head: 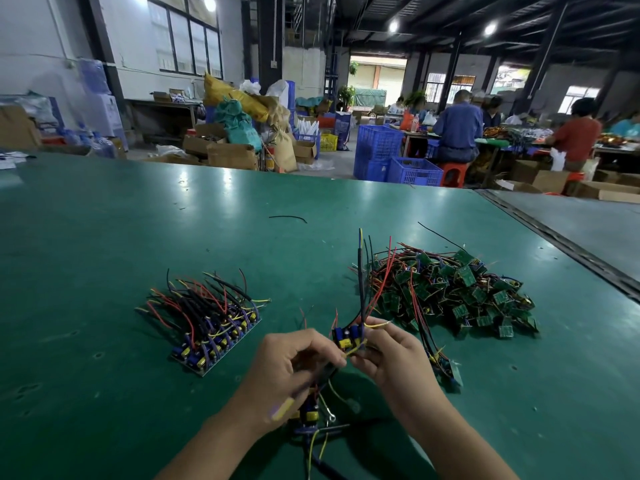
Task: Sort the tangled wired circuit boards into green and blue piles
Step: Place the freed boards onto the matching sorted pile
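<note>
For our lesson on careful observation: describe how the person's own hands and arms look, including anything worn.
The left hand and right hand are bare: no gloves, rings or watch show. The left forearm and right forearm are uncovered, no sleeve in view. The left hand's back bears a short yellow and violet streak; plaster or glare, I cannot tell.

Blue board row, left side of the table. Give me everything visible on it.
The blue board row is a tidy line of small blue circuit boards packed side by side, each carrying yellow and dark blue components. Black, red and yellow wires fan up and away toward the far side. It lies on the green table, well apart from the green board heap. Only the table touches it.
</note>
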### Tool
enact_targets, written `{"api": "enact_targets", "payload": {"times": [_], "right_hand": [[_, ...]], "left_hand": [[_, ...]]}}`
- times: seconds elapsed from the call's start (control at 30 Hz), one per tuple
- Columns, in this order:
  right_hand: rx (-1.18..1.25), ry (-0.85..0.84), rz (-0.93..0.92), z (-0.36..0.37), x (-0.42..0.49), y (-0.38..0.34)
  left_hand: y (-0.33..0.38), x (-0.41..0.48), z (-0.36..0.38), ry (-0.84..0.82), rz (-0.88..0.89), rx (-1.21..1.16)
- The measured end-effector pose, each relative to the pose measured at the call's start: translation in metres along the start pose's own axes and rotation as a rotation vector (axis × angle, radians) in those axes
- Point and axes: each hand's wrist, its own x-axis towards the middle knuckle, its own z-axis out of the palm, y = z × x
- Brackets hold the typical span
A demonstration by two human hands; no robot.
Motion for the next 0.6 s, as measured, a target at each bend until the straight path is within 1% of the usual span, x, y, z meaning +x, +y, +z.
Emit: {"api": "enact_targets", "payload": {"times": [0.07,0.13,0.17,0.23,0.27,0.33,0.4,0.43,0.5,0.6], "right_hand": [[-0.036,-0.028,-0.027,0.000,-0.001,0.000],[-0.091,-0.058,-0.062,0.001,-0.004,0.000],[-0.120,-0.073,-0.082,0.001,-0.005,0.000],[-0.146,-0.104,-0.109,0.003,-0.007,0.001],[-0.146,-0.117,-0.116,0.004,-0.007,0.001],[-0.145,-0.135,-0.121,0.005,-0.009,0.001],[-0.144,-0.138,-0.118,0.005,-0.008,0.002],[-0.146,-0.136,-0.115,0.005,-0.008,0.002],[-0.138,-0.155,-0.103,0.003,-0.008,0.002],[-0.148,-0.234,-0.073,0.000,-0.008,0.002]], "left_hand": [[0.002,0.000,0.002,0.009,-0.033,-0.008],[0.006,0.001,0.004,0.091,-0.069,-0.118],[0.006,0.001,0.005,0.149,-0.090,-0.126],[0.005,0.002,0.006,0.242,-0.153,0.007],[0.004,0.003,0.007,0.256,-0.205,0.049],[0.002,0.006,0.007,0.205,-0.332,0.006],[0.000,0.007,0.009,0.136,-0.424,-0.076],[-0.001,0.008,0.011,0.128,-0.465,-0.121],[-0.003,0.009,0.012,0.164,-0.526,-0.223],[-0.007,0.010,0.013,0.231,-0.558,-0.304]]}}
